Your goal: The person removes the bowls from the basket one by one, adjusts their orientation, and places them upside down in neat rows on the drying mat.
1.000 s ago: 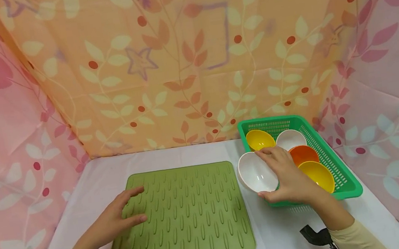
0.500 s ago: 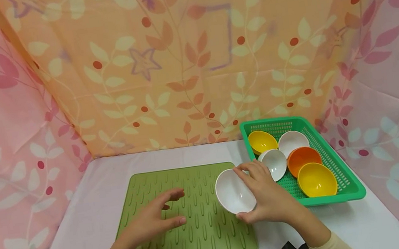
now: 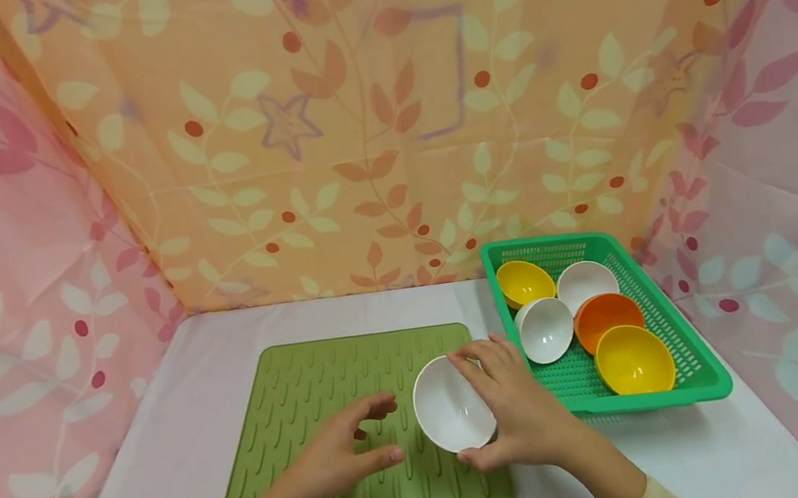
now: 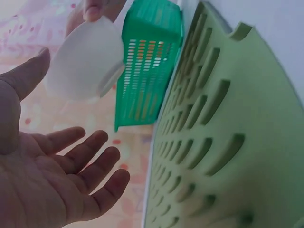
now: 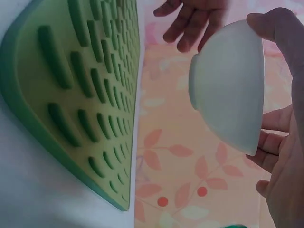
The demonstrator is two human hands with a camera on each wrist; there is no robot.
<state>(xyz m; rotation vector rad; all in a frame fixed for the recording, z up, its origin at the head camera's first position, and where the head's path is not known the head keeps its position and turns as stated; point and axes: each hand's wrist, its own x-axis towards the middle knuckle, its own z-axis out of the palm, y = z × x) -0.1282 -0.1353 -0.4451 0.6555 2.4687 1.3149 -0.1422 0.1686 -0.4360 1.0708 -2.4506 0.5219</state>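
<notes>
A white bowl (image 3: 450, 404) is held above the right part of the green mat (image 3: 275, 400). My right hand (image 3: 517, 410) grips it by the rim, thumb at the near side and fingers at the far side. In the right wrist view the bowl (image 5: 232, 85) is seen from the side, its foot facing the mat. My left hand (image 3: 338, 452) hovers over the mat to the left of the bowl, fingers spread and holding nothing. The left wrist view shows a gap between that hand (image 4: 52, 166) and the bowl (image 4: 88, 61).
A green basket (image 3: 684, 346) stands on the right side of the white-covered table (image 3: 189, 378). Inside are a yellow bowl (image 3: 525, 283) at the back, another yellow bowl (image 3: 635, 359) in front, an orange bowl (image 3: 605, 321) and two white bowls. Patterned cloth walls (image 3: 352, 120) surround the table.
My right hand has carried the white bowl from the basket's left edge leftward over the mat. My left hand has moved right, closer to the bowl.
</notes>
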